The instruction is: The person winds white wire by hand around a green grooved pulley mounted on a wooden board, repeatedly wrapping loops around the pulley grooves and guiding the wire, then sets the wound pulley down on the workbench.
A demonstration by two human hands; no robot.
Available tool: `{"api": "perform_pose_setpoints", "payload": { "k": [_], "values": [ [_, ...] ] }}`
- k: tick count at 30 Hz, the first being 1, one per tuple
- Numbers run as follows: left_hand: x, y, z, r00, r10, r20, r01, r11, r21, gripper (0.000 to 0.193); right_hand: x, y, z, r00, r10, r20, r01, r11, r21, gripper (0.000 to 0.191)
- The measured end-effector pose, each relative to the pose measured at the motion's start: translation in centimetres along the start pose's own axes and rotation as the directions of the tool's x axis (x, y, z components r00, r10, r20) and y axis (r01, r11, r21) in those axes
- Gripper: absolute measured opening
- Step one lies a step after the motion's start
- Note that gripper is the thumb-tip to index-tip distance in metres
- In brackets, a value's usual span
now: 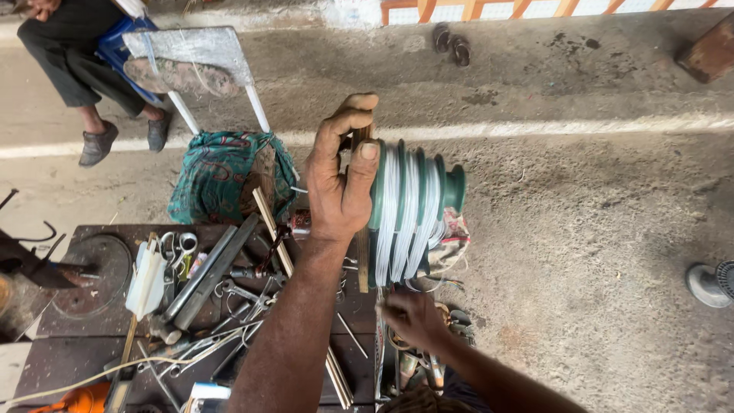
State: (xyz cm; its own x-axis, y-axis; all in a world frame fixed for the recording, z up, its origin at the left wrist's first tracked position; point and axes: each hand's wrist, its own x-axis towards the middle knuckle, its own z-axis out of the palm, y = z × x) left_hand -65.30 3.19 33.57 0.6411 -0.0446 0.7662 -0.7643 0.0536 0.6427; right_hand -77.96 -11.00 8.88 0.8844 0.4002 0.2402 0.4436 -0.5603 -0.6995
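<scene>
My left hand (341,180) is raised and grips a flat wooden stick (363,248) that carries a green ribbed former (417,210) wound with white wire in several grooves. The former stands upright above the edge of a dark wooden workbench (69,325). My right hand (413,317) is lower, just under the former, fingers curled near the loose wire ends; it is blurred and what it pinches is unclear.
The workbench holds scissors (181,248), a metal bar (206,275), pliers, rods and a white plastic piece (145,283). A patterned green cloth bag (225,180) lies behind it. A seated person's legs (92,92) are far left. A grey object (711,283) stands on the concrete floor at right.
</scene>
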Motion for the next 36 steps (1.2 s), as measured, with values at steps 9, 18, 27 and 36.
{"api": "perform_pose_setpoints", "payload": {
  "k": [9, 18, 27, 36],
  "values": [
    [0.3, 0.3, 0.0, 0.999, 0.036, 0.012, -0.037, 0.996, 0.078, 0.031, 12.5, -10.8, -25.1, 0.754, -0.642, -0.141, 0.470, 0.677, -0.567, 0.030],
    [0.3, 0.1, 0.2, 1.000, -0.008, 0.012, 0.008, 1.000, -0.009, 0.032, 16.7, 9.5, -10.4, 0.938, 0.346, 0.025, -0.291, 0.746, 0.599, 0.025],
    [0.0, 0.0, 0.0, 1.000, 0.000, 0.003, 0.000, 0.999, 0.052, 0.029, -1.1, -4.7, -4.0, 0.996, -0.048, 0.080, 0.052, 0.997, -0.057, 0.029],
    [0.3, 0.3, 0.0, 0.998, 0.065, -0.003, -0.064, 0.996, 0.054, 0.028, 18.9, -9.5, -28.3, 0.799, -0.547, -0.250, 0.437, 0.814, -0.383, 0.029]
  ]
}}
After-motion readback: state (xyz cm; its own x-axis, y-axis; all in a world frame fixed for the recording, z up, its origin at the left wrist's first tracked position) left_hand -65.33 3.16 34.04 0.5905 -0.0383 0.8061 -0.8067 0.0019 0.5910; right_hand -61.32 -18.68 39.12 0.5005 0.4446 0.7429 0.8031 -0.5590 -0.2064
